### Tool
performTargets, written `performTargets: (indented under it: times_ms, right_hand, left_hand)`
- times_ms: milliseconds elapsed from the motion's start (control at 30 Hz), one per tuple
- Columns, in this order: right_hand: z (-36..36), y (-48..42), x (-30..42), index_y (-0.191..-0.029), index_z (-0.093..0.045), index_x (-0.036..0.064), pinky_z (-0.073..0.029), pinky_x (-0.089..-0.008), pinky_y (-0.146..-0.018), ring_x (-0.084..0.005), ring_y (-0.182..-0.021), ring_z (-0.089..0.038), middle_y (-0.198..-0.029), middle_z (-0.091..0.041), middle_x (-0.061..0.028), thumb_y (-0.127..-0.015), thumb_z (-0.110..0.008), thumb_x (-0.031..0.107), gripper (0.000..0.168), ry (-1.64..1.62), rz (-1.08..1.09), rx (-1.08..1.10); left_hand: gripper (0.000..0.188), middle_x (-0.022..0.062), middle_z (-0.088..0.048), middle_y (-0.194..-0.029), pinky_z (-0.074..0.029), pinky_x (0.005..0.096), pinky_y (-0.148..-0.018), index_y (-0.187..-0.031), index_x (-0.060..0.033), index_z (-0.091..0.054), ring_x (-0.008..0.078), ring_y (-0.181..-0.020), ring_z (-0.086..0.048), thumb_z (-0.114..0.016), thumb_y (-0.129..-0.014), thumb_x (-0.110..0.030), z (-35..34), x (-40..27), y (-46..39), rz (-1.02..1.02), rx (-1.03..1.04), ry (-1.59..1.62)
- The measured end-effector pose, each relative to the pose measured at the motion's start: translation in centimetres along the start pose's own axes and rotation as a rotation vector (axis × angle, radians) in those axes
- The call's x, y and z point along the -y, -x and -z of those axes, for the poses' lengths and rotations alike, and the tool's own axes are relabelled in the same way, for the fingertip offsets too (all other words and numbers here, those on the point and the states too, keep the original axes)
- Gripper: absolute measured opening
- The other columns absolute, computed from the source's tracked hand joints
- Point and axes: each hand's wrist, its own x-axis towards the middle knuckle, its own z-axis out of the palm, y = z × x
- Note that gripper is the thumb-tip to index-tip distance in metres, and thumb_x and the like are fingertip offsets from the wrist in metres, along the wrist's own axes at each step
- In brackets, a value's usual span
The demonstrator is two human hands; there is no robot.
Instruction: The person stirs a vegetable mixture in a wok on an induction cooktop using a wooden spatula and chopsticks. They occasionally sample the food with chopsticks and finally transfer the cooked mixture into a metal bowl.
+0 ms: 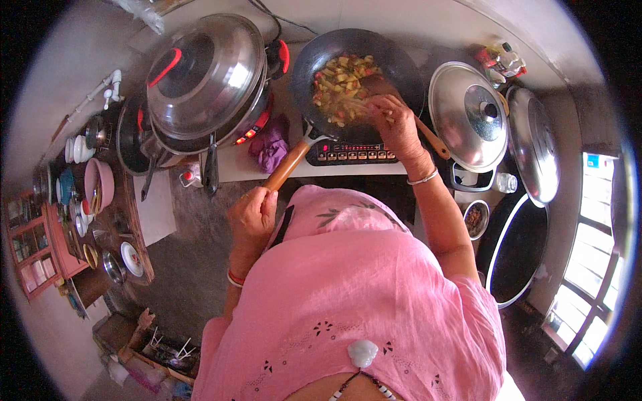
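My left hand (253, 215) is wrapped around the wooden handle (288, 165) of a dark wok (401, 62). In the wok lies diced, yellow-green food (346, 75) with red bits. My right hand (393, 123) is over the wok's right side, its fingers bunched and pointing at the food. Pale, blurred streaks show by the fingertips; what they are I cannot tell. A wooden spatula (432, 136) leans across the wok's rim, passing behind my right hand, which hides its middle. Whether the fingers touch it is unclear. Under the wok sits an induction cooker (353, 154) with lit controls.
At the left stands a large lidded pan (210, 95) with black handles, beside a crumpled purple cloth or bag (271, 145). A lidded pot (469, 118), an upright metal lid (534, 145), a glass jar (505, 183) and a small bowl of brown food (475, 220) crowd the right.
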Motion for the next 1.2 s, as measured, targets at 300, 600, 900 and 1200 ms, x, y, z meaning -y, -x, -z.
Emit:
performTargets:
  times_ms: [300,600,900,1200]
  right_hand:
    - [0.0,0.7,-1.6,-0.094,-0.067,-0.001,-0.052,-0.0248,-0.067,-0.0117,-0.076,-0.065,-0.086,-0.070,-0.0079,-0.096,-0.061,0.012,0.015,-0.337,-0.244,-0.322]
    - [2.4,1.4,-1.4,-0.095,-0.066,-0.003,-0.058,-0.0310,-0.077,-0.0183,-0.085,-0.067,-0.093,-0.068,-0.0109,-0.099,-0.058,0.017,0.022,-0.691,-0.413,-0.551]
    - [7.0,4.6,-1.9,-0.098,-0.061,-0.002,-0.056,-0.0311,-0.082,-0.0174,-0.092,-0.062,-0.098,-0.063,-0.0096,-0.098,-0.058,0.012,0.015,-1.285,-0.573,-0.771]
    - [9.3,6.7,-1.5,-0.096,-0.062,0.001,-0.060,-0.0299,-0.076,-0.0218,-0.088,-0.065,-0.095,-0.065,-0.0086,-0.098,-0.057,0.014,0.013,-1.742,-0.559,-0.699]
  left_hand:
    - [0.017,0.0132,-0.060,-0.072,-0.045,0.0415,-0.056,-0.081,-0.0048,-0.059,0.0326,-0.064,-0.060,-0.061,-0.093,-0.017,0.3,0.9,-0.5,0.021,0.024,-0.019]
    - [0.017,0.0145,-0.060,-0.071,-0.044,0.0431,-0.056,-0.080,-0.0042,-0.059,0.0346,-0.064,-0.060,-0.063,-0.092,-0.016,0.2,1.3,-1.7,-0.056,0.032,-0.028]
    - [0.015,0.0174,-0.058,-0.071,-0.043,0.0453,-0.055,-0.081,-0.0031,-0.058,0.0373,-0.064,-0.059,-0.062,-0.091,-0.013,-0.6,1.1,-2.5,-0.083,0.073,0.004]
    - [0.011,0.0167,-0.059,-0.073,-0.044,0.0460,-0.059,-0.085,-0.0036,-0.059,0.0372,-0.067,-0.059,-0.064,-0.089,-0.013,-1.8,1.5,-3.1,-0.137,0.109,0.027]
